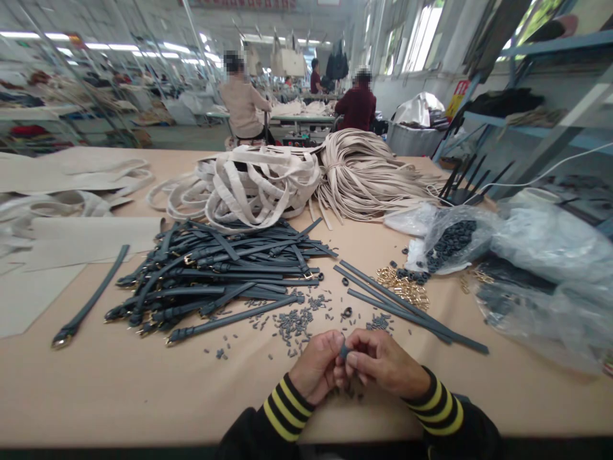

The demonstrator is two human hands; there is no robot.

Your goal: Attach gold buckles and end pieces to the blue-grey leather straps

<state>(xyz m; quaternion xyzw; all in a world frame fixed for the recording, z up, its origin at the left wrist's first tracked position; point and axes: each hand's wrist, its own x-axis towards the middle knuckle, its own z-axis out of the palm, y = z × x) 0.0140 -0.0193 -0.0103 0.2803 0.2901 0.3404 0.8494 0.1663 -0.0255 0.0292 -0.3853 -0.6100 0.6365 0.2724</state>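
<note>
My left hand (318, 363) and my right hand (383, 361) meet near the front of the table, both pinching a small dark grey strap loop (343, 351). Fingers cover much of it, so its full shape is hidden. Just beyond them lies a similar loop (347, 312). Small grey cut pieces (293, 324) are scattered left of centre, with another little heap (378, 321) beyond my right hand. A few more bits (352, 391) lie under my hands. Three plain grey straps (407, 306) stretch out to the right, near a pile of gold buckles (402, 287).
Many grey buckled straps (215, 268) are heaped at left centre, one strap (90, 297) apart. Behind are cream webbing (258, 185) and a bundle of beige strips (359, 169). Plastic bags (550, 275), one of dark loops (453, 243), lie right. People (244, 105) sit farther off.
</note>
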